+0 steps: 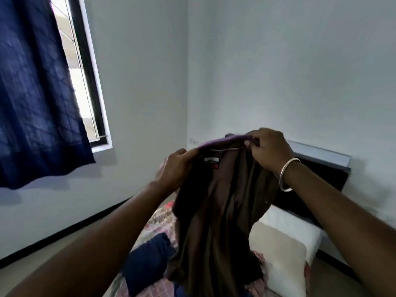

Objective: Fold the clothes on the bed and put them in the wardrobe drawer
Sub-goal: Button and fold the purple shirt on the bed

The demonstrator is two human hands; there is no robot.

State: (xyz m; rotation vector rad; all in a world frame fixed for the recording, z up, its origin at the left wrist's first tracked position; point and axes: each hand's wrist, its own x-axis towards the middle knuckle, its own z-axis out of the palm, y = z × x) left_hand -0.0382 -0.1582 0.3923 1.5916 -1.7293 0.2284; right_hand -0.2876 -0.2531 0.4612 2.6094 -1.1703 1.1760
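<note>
Two hands hold up a brown shirt in the middle of the frame. The left hand grips the collar on its left side, with the fingers curled round the cloth. The right hand pinches the collar on its right side, thumb in front. A silver bangle sits on the right wrist. The collar looks purple along its top edge and runs across, a bit higher on the right. The shirt hangs down from it, so its long side goes from top to bottom, collar up and hem down. A small white label shows just under the collar, so the inside of the neck faces the camera. The lower part of the shirt reaches the bed at the bottom of the frame. A dark blue cloth lies bunched on the bed, just left of the shirt. White pillows lie at lower right, near a dark headboard. A blue curtain hangs at upper left, beside a window.
</note>
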